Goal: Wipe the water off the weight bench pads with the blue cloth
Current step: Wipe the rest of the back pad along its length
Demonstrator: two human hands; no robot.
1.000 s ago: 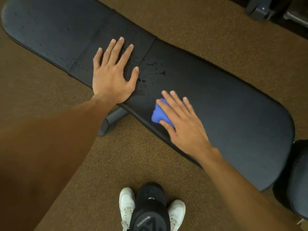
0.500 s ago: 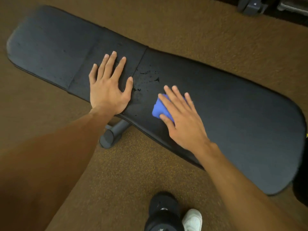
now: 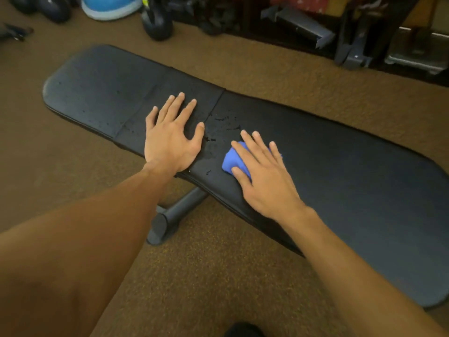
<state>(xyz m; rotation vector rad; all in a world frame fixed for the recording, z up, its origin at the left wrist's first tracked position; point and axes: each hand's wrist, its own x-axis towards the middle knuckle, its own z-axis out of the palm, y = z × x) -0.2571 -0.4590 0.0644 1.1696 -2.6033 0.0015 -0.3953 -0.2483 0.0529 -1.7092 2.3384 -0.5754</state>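
A black weight bench runs from upper left to lower right, with a shorter seat pad [image 3: 97, 93] on the left and a long back pad [image 3: 352, 171] on the right. Water drops [image 3: 223, 120] lie around the seam between the pads. My left hand [image 3: 172, 139] rests flat on the seat pad just left of the seam, fingers spread. My right hand [image 3: 264, 176] presses the bunched blue cloth [image 3: 233, 161] onto the back pad with straight fingers, just right of the drops.
Brown carpet [image 3: 218, 276] surrounds the bench. A dark bench leg tube [image 3: 175, 215] sticks out under the near edge. Along the far wall stand dark weights [image 3: 158, 23], a blue-and-white object [image 3: 111, 6] and metal rack parts [image 3: 352, 52].
The view has tilted up, so the far wall's gear now shows and the shoes have dropped out of sight. Both hands keep much the same places on the bench.
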